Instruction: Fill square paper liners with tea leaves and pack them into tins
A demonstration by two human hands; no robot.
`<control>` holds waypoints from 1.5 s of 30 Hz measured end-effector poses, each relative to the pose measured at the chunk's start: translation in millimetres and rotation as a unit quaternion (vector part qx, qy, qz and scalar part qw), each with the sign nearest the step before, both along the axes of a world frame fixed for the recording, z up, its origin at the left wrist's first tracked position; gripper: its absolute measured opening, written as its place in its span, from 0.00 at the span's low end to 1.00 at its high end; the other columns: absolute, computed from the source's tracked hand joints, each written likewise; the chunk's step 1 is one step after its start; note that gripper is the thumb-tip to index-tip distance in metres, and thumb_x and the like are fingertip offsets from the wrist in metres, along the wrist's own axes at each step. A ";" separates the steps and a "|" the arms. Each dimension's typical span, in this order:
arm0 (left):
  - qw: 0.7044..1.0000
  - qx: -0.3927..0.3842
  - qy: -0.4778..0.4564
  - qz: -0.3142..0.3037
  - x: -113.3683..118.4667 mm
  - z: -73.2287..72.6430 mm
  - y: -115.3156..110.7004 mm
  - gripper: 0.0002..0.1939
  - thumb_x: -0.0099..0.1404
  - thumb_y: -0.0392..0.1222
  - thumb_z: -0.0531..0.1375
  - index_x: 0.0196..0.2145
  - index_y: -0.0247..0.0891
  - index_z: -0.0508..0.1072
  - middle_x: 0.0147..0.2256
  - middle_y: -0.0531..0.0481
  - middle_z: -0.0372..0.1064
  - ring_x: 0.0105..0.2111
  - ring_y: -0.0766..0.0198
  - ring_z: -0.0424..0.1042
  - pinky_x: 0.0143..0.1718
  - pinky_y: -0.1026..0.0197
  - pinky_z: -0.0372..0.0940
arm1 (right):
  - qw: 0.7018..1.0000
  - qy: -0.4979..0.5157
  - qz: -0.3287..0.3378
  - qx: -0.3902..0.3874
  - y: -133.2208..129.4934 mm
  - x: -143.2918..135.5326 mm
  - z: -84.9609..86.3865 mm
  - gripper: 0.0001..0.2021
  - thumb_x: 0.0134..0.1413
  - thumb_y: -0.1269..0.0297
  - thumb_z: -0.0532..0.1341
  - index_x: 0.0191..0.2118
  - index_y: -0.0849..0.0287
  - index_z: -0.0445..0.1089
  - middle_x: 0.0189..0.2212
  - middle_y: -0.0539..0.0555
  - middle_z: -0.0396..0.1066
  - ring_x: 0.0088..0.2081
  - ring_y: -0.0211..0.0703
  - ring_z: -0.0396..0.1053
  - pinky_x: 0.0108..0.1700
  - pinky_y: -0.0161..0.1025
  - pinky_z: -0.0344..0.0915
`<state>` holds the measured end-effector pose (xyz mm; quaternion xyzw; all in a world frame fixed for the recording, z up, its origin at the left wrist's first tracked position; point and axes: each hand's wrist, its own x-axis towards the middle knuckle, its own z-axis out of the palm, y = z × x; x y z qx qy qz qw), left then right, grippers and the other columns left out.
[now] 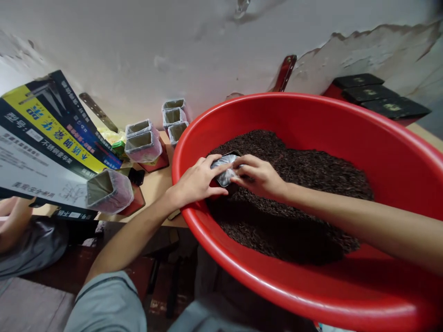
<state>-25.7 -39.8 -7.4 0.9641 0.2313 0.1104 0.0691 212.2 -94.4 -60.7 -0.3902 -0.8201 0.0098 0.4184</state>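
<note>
A small square tin lined with a clear, crinkled plastic bag (224,169) sits inside the large red basin (182,161), near its left side. My left hand (194,182) reaches over the rim and grips the tin, thumb on the near side and fingers over the far side and top. Fingers bent, my right hand (261,177) pinches the gathered plastic at the tin's top. Around and beyond the tin lies a heap of dark dry leaves (325,177) resembling loose tea. The tin's lower part is hidden by my hands.
Several plastic-lined open tins (143,144) stand left of the basin on a wooden table (161,184). A printed cardboard sheet (51,147) leans there. Black-topped red boxes (384,94) are behind the basin at right. Another person's arm (15,221) shows at far left.
</note>
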 end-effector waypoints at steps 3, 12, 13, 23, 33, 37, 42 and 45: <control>1.000 0.021 0.005 -0.013 -2.2 -0.3 1.4 0.33 0.66 0.52 0.68 0.65 0.45 0.67 0.67 0.37 0.57 0.63 0.46 0.64 0.63 0.43 0.63 | 0.994 -0.102 -0.001 0.050 -9.5 3.2 3.6 0.09 0.65 0.58 0.62 0.41 0.57 0.75 0.48 0.62 0.73 0.50 0.49 0.71 0.52 0.52 0.73; 0.984 0.144 -0.011 -0.107 -5.3 7.4 -18.6 0.13 0.76 0.41 0.57 0.53 0.36 0.75 0.51 0.42 0.77 0.52 0.55 0.74 0.53 0.51 0.65 | 0.968 -0.234 0.006 0.093 -32.7 1.3 9.7 0.18 0.68 0.62 0.59 0.58 0.65 0.71 0.56 0.65 0.73 0.58 0.54 0.70 0.63 0.59 0.67; 0.983 0.144 -0.015 -0.109 -5.7 8.0 -20.4 0.12 0.77 0.40 0.56 0.51 0.36 0.76 0.49 0.44 0.78 0.50 0.56 0.76 0.51 0.53 0.65 | 0.969 -0.232 0.007 0.085 -33.4 0.3 9.8 0.18 0.68 0.63 0.58 0.59 0.64 0.71 0.57 0.65 0.73 0.58 0.54 0.70 0.62 0.59 0.67; 0.992 0.102 0.019 -0.069 1.8 15.5 -17.5 0.13 0.76 0.45 0.57 0.46 0.36 0.78 0.47 0.44 0.78 0.46 0.55 0.75 0.49 0.53 0.64 | 0.983 -0.183 0.016 -0.021 -20.4 -2.8 24.5 0.15 0.68 0.70 0.55 0.49 0.56 0.79 0.42 0.60 0.74 0.41 0.48 0.69 0.42 0.46 0.70; 0.993 0.095 0.031 -0.066 -2.0 11.1 -17.7 0.14 0.73 0.45 0.61 0.50 0.33 0.76 0.57 0.38 0.71 0.56 0.50 0.71 0.58 0.49 0.67 | 0.976 -0.214 -0.007 -0.023 -28.4 -10.0 36.0 0.18 0.65 0.75 0.55 0.52 0.56 0.77 0.44 0.59 0.78 0.44 0.50 0.72 0.48 0.49 0.67; 0.994 0.078 0.058 -0.046 1.3 14.7 -17.9 0.13 0.73 0.45 0.61 0.49 0.35 0.76 0.56 0.42 0.72 0.54 0.51 0.73 0.56 0.51 0.70 | 0.978 -0.200 -0.004 -0.062 -30.7 -7.0 48.9 0.17 0.66 0.70 0.56 0.56 0.57 0.74 0.41 0.59 0.79 0.43 0.51 0.75 0.50 0.51 0.69; 0.992 0.092 0.082 -0.036 8.5 13.5 -23.3 0.13 0.72 0.47 0.61 0.46 0.35 0.77 0.51 0.41 0.75 0.52 0.51 0.74 0.56 0.51 0.69 | 0.970 -0.241 -0.014 -0.038 -29.9 -11.2 41.8 0.29 0.61 0.65 0.61 0.67 0.66 0.63 0.63 0.71 0.66 0.64 0.63 0.65 0.64 0.62 0.63; 0.993 0.082 0.082 -0.037 7.0 15.9 -24.4 0.14 0.73 0.45 0.60 0.47 0.33 0.78 0.53 0.39 0.76 0.56 0.50 0.73 0.61 0.49 0.66 | 0.956 -0.292 -0.002 -0.029 -25.7 -13.4 30.4 0.33 0.58 0.67 0.61 0.67 0.74 0.60 0.67 0.75 0.57 0.68 0.65 0.60 0.67 0.62 0.60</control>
